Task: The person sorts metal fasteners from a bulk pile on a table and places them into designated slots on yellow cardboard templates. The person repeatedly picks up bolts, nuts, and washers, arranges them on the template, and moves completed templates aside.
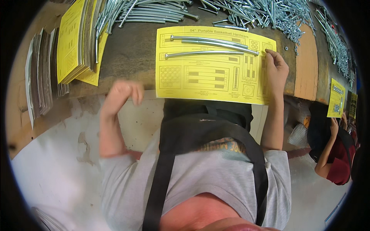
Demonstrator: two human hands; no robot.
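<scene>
Bolts (208, 40) lie lengthwise across the yellow card's (208, 82) upper half, heads leftward. Right hand (276, 69) presses fingertips flat on the card's right edge, holding nothing, nearest them. Left hand (121, 96) hangs loosely curled, empty, off the card's lower-left corner.

Right hand (276, 69) fingertips on yellow card (212, 82) bearing three long bolts (210, 45); left hand (122, 94) curled, off bench edge.
</scene>
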